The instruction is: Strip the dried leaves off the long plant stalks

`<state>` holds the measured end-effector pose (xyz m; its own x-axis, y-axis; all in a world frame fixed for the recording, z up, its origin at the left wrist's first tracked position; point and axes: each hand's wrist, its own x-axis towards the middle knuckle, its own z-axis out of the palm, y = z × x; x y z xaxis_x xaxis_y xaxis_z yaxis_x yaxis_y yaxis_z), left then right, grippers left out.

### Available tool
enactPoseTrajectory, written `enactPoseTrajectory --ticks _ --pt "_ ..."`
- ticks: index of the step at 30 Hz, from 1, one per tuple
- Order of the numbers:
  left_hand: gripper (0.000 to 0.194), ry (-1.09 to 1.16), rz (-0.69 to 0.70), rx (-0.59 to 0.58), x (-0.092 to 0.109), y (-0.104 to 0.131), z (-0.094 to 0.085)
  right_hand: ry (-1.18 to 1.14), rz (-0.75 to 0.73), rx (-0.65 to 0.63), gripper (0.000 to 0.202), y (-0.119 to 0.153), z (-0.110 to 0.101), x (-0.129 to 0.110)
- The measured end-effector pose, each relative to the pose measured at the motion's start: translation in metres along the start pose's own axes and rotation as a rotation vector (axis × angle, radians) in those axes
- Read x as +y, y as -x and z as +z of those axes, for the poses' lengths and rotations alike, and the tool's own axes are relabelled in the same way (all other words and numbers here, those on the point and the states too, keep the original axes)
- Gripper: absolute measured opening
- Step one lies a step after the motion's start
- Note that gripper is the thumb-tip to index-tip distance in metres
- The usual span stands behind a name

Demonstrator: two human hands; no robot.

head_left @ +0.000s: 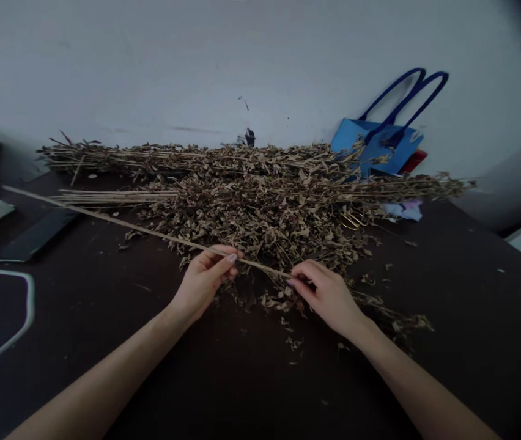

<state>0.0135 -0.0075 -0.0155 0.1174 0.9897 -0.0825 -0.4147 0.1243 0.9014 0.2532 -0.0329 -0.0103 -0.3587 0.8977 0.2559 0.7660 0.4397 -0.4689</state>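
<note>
A long, bare stem (127, 225) lies across both grips, its long axis slanting from far left to near right, and most of its length runs out beyond the left hand (196, 286) towards the far left. The right hand (334, 299) is the nearer one to its near-right end; the left hand is farther up the stem, with a short stretch between the two. The left grip is closed on the stem, thumb on the near side and forefinger curled behind it. The right grip is pinched, thumb and forefinger together at the stem's near-right end; how firmly they hold it, I cannot tell. The left forearm reaches in from the near left and the right forearm from the near right, so the hands face each other, wrists low and knuckles turned up, just on the near side of the heap of dried leaves (265, 226). Several bare stems (118, 195) lie to the left of that heap, roughly left to right, at a shallower angle than the held one. A leafy sprig (407, 324) lies on the dark counter (242, 391) beyond the right wrist; whether it joins the held stem is hidden by the hand.
</note>
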Motion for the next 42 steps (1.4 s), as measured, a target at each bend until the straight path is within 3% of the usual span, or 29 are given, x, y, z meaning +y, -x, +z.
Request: enactPoseTrajectory --ticks 10,18,35,40,42 --pt "0.014 -0.25 0.101 -0.061 0.001 -0.006 -0.008 -0.053 -0.001 -0.038 0.011 0.0 -0.003 0.002" --pt "0.014 -0.442 0.081 -0.247 0.015 -0.014 -0.019 -0.111 0.007 -0.06 0.012 -0.002 -0.005 0.003" --pt "0.014 -0.478 0.198 0.027 0.007 -0.012 -0.017 -0.145 0.042 -0.099 0.016 -0.003 -0.007 0.002" --pt "0.018 -0.602 0.183 0.063 0.005 -0.016 -0.023 -0.152 0.05 -0.094 0.014 -0.001 -0.008 0.003" --pt "0.018 -0.73 0.25 0.05 0.006 -0.015 -0.023 -0.151 0.05 -0.092 0.012 -0.001 -0.008 0.002"
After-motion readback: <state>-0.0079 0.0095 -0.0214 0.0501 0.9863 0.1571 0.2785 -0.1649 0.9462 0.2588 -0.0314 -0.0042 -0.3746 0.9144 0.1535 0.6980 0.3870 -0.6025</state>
